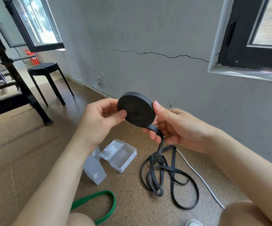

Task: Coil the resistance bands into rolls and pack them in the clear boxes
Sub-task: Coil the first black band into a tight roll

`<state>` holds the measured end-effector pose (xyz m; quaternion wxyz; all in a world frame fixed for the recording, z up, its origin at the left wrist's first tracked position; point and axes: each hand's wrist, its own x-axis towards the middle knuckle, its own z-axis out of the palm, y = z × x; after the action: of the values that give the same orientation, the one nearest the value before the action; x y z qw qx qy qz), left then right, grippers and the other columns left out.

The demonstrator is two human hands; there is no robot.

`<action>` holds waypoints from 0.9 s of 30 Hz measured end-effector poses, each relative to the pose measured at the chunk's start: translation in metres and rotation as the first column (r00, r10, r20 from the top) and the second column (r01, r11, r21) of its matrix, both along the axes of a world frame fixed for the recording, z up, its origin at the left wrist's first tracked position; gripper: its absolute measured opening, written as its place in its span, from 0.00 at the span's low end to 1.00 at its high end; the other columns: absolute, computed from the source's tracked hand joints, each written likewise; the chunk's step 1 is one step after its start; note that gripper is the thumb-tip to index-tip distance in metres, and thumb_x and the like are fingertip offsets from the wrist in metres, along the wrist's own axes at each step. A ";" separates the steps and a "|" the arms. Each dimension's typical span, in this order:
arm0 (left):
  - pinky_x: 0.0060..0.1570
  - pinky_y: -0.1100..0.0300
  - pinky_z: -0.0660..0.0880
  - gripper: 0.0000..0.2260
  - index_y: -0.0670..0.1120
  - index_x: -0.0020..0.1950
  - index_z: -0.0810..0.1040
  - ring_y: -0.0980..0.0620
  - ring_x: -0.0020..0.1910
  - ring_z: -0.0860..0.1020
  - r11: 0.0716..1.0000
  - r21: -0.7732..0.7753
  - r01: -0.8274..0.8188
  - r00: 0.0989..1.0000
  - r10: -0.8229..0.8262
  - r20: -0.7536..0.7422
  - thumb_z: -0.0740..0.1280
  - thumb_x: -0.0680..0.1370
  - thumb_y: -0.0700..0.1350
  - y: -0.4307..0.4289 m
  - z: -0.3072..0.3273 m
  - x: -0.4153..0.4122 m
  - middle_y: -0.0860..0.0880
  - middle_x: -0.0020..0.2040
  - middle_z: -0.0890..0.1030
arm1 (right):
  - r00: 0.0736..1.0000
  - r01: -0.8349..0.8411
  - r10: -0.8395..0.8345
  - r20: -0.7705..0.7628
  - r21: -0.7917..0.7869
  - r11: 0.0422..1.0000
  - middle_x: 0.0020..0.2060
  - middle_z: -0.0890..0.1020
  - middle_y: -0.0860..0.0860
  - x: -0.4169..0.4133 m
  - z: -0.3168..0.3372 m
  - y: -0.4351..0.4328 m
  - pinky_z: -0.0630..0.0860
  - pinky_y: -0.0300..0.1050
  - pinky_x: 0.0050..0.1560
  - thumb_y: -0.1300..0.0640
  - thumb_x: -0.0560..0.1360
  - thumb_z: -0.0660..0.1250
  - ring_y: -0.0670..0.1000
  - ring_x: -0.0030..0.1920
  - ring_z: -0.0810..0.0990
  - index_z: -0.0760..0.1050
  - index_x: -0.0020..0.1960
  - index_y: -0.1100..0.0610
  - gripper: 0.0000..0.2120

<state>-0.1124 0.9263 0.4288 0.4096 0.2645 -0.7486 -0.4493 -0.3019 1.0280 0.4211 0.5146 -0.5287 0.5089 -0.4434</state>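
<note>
A black resistance band (pixel 137 110) is partly wound into a flat roll held up in front of me. My left hand (pixel 99 119) pinches the roll's left side between thumb and fingers. My right hand (pixel 169 126) grips its right edge, thumb on the rim, with the band's free strand running over its fingers. That loose tail (pixel 169 175) hangs down and lies in tangled loops on the floor. A clear box (pixel 119 155) stands open on the floor below my hands. A green band (pixel 99 201) lies on the floor near my left knee.
A second translucent box (pixel 94 170) lies beside the open one, partly behind my left forearm. A white cable (pixel 202 178) runs along the floor by the wall. A black stool (pixel 45 69) and a black metal frame (pixel 9 88) stand to the left.
</note>
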 end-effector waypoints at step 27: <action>0.46 0.68 0.74 0.13 0.58 0.45 0.81 0.61 0.44 0.80 0.957 -0.290 0.002 0.916 0.114 0.384 0.74 0.71 0.39 0.001 0.002 0.001 0.57 0.42 0.84 | 0.964 0.066 -0.051 -0.260 0.051 0.996 0.32 0.80 0.53 -0.002 0.003 0.005 0.61 0.37 0.27 0.27 0.66 0.56 0.49 0.32 0.75 0.77 0.44 0.60 0.36</action>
<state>-0.1115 0.9274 0.4306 0.2959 0.3099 -0.8647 -0.2621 -0.3038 1.0331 0.4236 0.4462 -0.5511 0.6000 -0.3704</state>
